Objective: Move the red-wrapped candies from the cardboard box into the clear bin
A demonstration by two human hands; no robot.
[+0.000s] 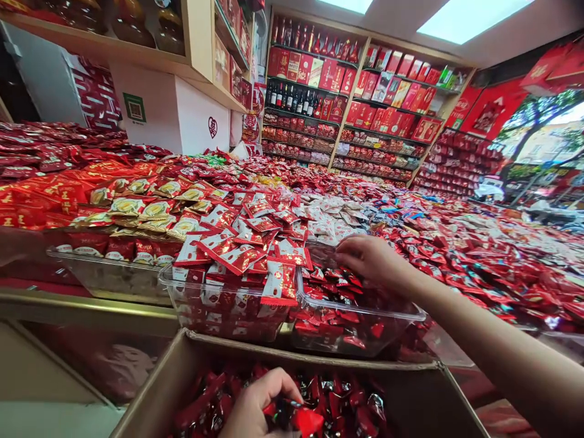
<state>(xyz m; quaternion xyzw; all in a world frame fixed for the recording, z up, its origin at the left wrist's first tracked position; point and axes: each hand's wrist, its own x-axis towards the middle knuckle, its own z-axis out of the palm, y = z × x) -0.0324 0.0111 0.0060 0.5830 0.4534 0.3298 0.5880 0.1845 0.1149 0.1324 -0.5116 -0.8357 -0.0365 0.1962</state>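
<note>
My left hand is down in an open cardboard box, its fingers curled round a few dark-and-red wrapped candies. More dark red wrapped candies lie loose under it. Further forward, my right hand hangs over the back of a clear plastic bin partly filled with small red packets. Its fingers are bent and drawn together; whatever is between them is hidden. Just left, another clear bin is heaped with red-and-white packets.
Piles of wrapped sweets spread across the display beyond. A white pillar stands at the left below a wooden shelf. Tall shelves with bottles and red boxes line the back wall. A gold-edged counter runs left of the box.
</note>
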